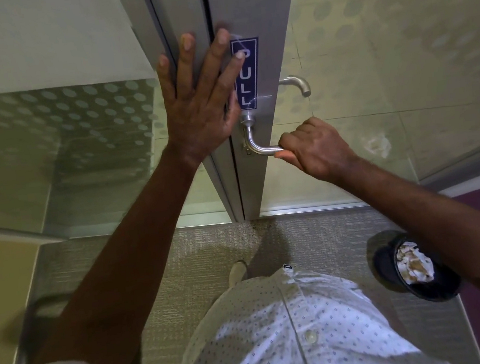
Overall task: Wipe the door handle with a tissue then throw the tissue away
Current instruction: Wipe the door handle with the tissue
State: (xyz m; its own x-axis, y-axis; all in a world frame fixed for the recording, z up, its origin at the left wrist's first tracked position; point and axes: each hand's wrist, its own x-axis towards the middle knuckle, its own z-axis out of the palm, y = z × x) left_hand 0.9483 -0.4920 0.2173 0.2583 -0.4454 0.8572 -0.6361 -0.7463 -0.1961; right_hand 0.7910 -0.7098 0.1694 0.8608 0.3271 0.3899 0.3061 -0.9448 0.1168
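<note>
Head view, entries listed from frame left to frame right. Frosted dotted glass panel (55, 138), left of centre. Left hand (201, 96), centre-left: fingers spread and flat, palm pressed against grey door frame (182, 13) across the seam, fingertips reaching navy PULL sign (246, 73); empty, bracing only. Door handle (258, 141), centre: brushed metal lever, rose just below the sign, stem bending down, then long axis running toward frame right into the grip. Second, matching handle (296, 84) seen through the glass, upper right of centre. Right hand (316, 148), right of centre: fingers curled tight round the free end of the lever, thumb beneath; tissue not visible anywhere, possibly enclosed in the fist, cannot be told. Bare stretch of lever lying toward frame left of the grip, so any wipe judged to run along that axis toward the stem; right hand on the work, left well clear above it. Patterned white shirt (304, 325), lower centre. Dark bin (415, 269), lower right, on the carpet just under the right forearm, already holding crumpled paper; right hand judged the nearer for the discard. Stage judged as wiping or gripping, discard not yet done.
</note>
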